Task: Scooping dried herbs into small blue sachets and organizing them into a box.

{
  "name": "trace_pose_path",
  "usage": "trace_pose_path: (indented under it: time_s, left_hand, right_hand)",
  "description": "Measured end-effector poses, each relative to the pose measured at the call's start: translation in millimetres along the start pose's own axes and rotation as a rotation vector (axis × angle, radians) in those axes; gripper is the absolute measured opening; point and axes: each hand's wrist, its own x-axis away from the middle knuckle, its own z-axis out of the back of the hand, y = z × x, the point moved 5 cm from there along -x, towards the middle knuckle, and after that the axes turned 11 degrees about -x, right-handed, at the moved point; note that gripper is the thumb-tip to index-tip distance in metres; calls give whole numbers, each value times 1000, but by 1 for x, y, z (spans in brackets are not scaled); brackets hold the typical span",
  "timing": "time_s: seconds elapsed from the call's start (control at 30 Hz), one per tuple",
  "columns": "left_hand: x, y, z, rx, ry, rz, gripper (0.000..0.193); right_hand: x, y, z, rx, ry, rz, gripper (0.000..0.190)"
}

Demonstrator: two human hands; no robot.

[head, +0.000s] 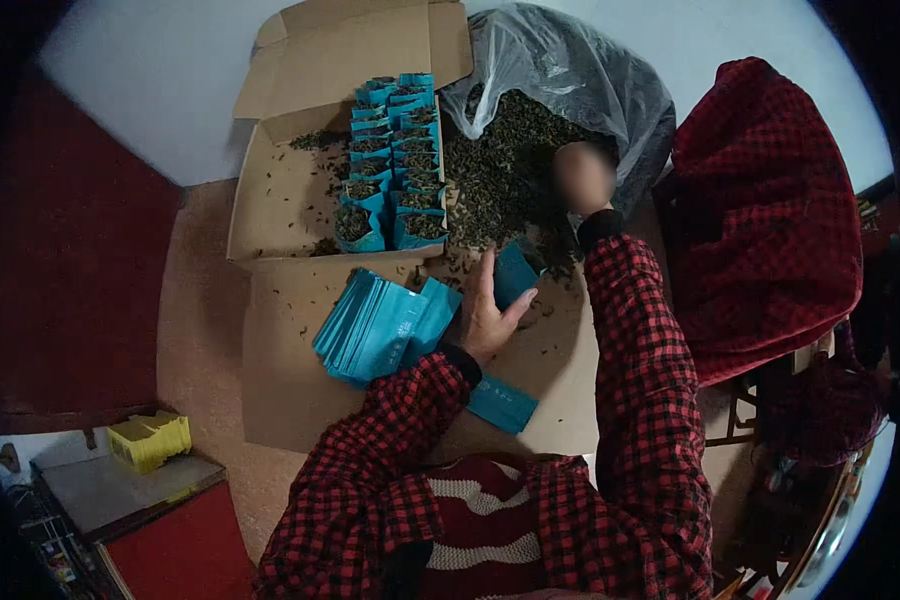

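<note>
My left hand [491, 315] holds a small blue packet [514, 274] between thumb and fingers, beside the heap of dark dried leaves. My right hand [585, 178] is at the right side of the dried leaves [502, 172], near the clear plastic bag [570, 60]; it is blurred, so its fingers and any contents cannot be made out. A fanned stack of flat blue packets [375, 322] lies left of my left hand, and another flat packet [502, 405] lies below its wrist. Filled, open-topped blue packets [356, 225] stand in two rows inside a cardboard box [270, 195].
Flattened cardboard [285, 375] lies under the stack. A red checked cloth-covered object [765, 225] stands at the right. At lower left, a yellow container [150, 442] sits on a grey-topped red cabinet [180, 540]. Loose leaf bits are scattered about the box and cardboard.
</note>
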Motion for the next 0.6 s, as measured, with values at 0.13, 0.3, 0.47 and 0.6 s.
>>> trace_pose_path:
  time_s: [0.13, 0.3, 0.47, 0.6]
  left_hand:
    - [-1, -1, 0, -25, 12, -28, 83]
    - [2, 0, 2, -82, 56, -66, 84]
    - [3, -7, -1, -79, 98, -88, 85]
    - [2, -2, -1, -72, 99, -102, 85]
  right_hand:
    - [3, 4, 3, -128, 108, 0, 23]
    - [23, -5, 20, -236, 110, -85, 24]
    - [52, -31, 46, -245, 21, -88, 24]
    - [83, -48, 69, -387, -77, -41, 23]
